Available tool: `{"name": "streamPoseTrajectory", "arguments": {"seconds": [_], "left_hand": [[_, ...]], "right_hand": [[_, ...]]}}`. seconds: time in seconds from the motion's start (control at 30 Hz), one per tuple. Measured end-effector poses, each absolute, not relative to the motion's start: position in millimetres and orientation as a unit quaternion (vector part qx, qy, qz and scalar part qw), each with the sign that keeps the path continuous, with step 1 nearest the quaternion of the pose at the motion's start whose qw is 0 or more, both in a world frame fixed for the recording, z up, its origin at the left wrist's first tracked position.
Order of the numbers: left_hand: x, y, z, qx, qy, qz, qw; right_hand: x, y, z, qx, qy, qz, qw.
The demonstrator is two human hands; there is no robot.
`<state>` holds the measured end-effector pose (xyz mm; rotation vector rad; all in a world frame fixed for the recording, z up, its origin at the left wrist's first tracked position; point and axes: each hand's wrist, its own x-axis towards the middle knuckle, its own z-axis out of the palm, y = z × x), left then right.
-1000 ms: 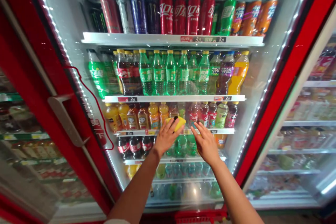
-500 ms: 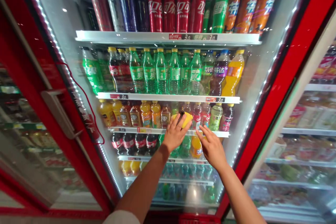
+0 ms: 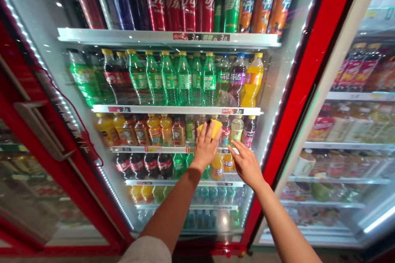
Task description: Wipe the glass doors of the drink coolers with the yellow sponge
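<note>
My left hand (image 3: 206, 146) presses a yellow cleaning cloth (image 3: 217, 128) flat against the glass door (image 3: 197, 109) of a lit drinks cooler. Its fingers lie over the cloth, which shows past the fingertips and between them. To the right, my right hand (image 3: 245, 160) has its fingers stretched out, with nothing in it. Those fingertips are at the glass or just short of it; I cannot tell which. Behind the pane, juice bottles (image 3: 154, 129) stand on the shelf at the height of my hands.
A red door frame (image 3: 311, 61) runs down the right side, beside another cooler with bottles (image 3: 354, 65). On the left are a metal door handle (image 3: 43, 131) and a thin red cord (image 3: 82, 121). Higher shelves carry soda cans (image 3: 188, 6) and green bottles (image 3: 168, 80).
The view has shifted to the right, so the cooler sits farther left in the picture. Relative to the bottles, both hands and the yellow cloth have moved a little to the right.
</note>
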<state>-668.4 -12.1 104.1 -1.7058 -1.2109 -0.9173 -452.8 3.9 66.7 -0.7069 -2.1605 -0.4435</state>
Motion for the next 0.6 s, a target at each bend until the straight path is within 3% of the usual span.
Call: {"name": "streamPoseTrajectory", "arguments": {"seconds": [0.1, 0.17, 0.27, 0.4, 0.5, 0.6], "left_hand": [[-688, -25, 75, -0.761, -0.416, -0.258, 0.425], [-711, -37, 65, -0.756, -0.421, -0.252, 0.432], [-721, -39, 78, -0.650, -0.492, -0.363, 0.451], [-671, -10, 121, -0.584, -0.520, -0.456, 0.424], [-633, 8, 131, -0.637, -0.488, -0.419, 0.426], [-636, 9, 111, -0.736, -0.411, -0.320, 0.434]], "right_hand": [[-443, 6, 61, -0.292, -0.854, -0.169, 0.395], [-436, 7, 57, -0.298, -0.855, -0.165, 0.390], [-430, 11, 54, -0.304, -0.854, -0.158, 0.391], [-428, 14, 51, -0.311, -0.846, -0.155, 0.404], [-426, 14, 47, -0.327, -0.837, -0.161, 0.409], [-423, 14, 46, -0.344, -0.831, -0.172, 0.402]]}}
